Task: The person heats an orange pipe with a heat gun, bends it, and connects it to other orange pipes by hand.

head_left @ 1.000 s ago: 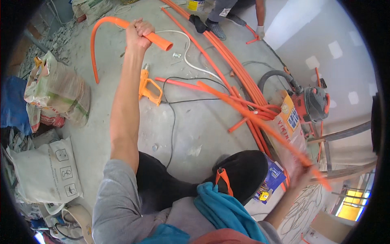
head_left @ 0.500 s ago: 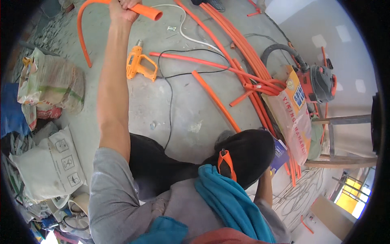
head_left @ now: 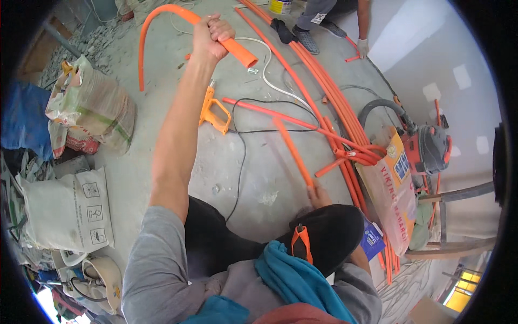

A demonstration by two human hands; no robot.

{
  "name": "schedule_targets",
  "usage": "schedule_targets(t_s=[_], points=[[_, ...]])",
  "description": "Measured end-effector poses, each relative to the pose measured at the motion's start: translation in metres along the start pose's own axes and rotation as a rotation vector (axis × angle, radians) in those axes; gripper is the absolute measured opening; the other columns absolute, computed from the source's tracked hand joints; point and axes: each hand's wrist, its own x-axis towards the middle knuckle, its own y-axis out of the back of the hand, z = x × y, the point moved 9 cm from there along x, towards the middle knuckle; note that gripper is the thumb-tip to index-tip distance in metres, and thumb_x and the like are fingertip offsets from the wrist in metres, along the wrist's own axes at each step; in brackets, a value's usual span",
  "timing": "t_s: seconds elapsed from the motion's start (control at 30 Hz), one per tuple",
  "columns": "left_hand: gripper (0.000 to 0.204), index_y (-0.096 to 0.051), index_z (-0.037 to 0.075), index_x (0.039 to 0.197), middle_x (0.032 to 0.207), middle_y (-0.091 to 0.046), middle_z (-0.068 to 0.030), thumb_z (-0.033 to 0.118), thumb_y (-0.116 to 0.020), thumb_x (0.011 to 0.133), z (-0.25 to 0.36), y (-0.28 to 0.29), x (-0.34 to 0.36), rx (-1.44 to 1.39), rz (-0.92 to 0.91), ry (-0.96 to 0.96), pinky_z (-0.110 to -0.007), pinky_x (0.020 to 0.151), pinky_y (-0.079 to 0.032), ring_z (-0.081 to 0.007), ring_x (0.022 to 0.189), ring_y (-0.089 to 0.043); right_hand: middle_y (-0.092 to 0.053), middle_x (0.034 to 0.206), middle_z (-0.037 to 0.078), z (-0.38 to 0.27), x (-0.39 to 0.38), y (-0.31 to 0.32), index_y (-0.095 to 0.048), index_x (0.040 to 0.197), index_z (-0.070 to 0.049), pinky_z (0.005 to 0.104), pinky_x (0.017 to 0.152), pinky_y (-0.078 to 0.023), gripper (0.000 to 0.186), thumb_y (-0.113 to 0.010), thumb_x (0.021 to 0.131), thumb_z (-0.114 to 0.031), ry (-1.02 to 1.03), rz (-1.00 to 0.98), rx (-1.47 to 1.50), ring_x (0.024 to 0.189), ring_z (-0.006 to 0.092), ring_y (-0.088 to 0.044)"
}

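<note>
Holding up a bent orange pipe (head_left: 175, 9) in the left hand (head_left: 211, 38), at the end of an outstretched arm, with fingers curled tightly all the way round it, near its wide hollow end. Arched from there over to the left and down in a hook. Gripping a straight orange pipe (head_left: 295, 154) by its near end in the right hand (head_left: 319, 195), just beyond the right knee (head_left: 337, 227), with fingers seemingly closed on it, though too blurred and partly hidden to tell how firmly. Slanting forward and left above the grey floor (head_left: 253, 178), toward a thin red pipe (head_left: 259, 109); cannot tell whether touching. Just beside the left forearm, on the floor, a yellow heat gun (head_left: 217, 114) with a looping black cord (head_left: 244, 162). Farther right, a bundle of long orange pipes (head_left: 326, 86), then a printed sack (head_left: 386, 200) and a red-and-black vacuum (head_left: 426, 151) by the wall. Close to the right knee, a blue box (head_left: 371, 240). Along the left side, a bulging sack (head_left: 94, 105) and a white bag (head_left: 65, 210). At upper right, a co-worker's gloved hand (head_left: 363, 47) near the floor, beside a short red pipe (head_left: 353, 58).
</note>
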Motion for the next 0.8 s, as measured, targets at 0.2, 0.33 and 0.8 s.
schedule_targets(t_s=[0.2, 0.33, 0.8], points=[[0.044, -0.026, 0.019, 0.061, 0.052, -0.023, 0.0079, 0.011, -0.045, 0.1, -0.019, -0.01, 0.009, 0.036, 0.058, -0.013, -0.025, 0.038, -0.025, -0.0076, 0.039, -0.022, -0.062, 0.073, 0.008, -0.131, -0.042, 0.158, -0.059, 0.136, -0.007, 0.0379, 0.063, -0.048, 0.039, -0.053, 0.106, -0.031, 0.006, 0.062, -0.078, 0.066, 0.021, -0.062], [0.043, -0.026, 0.019, 0.062, 0.052, -0.022, 0.0077, 0.01, -0.046, 0.099, -0.036, -0.029, 0.008, 0.06, 0.118, -0.035, -0.026, 0.037, -0.025, -0.0079, 0.04, -0.022, -0.065, 0.078, 0.018, -0.213, -0.066, 0.201, -0.059, 0.136, -0.004, 0.0421, 0.068, -0.049, 0.04, -0.052, 0.106, -0.03, 0.319, 0.297, -0.313, 0.072, 0.0337, -0.065], [0.033, -0.033, 0.018, 0.067, 0.053, -0.026, 0.0071, 0.01, -0.051, 0.095, -0.057, -0.045, 0.005, 0.03, 0.101, -0.031, -0.028, 0.038, -0.025, -0.0087, 0.039, -0.025, -0.068, 0.117, 0.025, -0.224, -0.063, 0.199, -0.055, 0.141, -0.004, 0.0433, 0.095, -0.047, 0.042, -0.049, 0.107, -0.027, 0.147, 0.229, -0.456, 0.112, 0.0391, -0.065]])
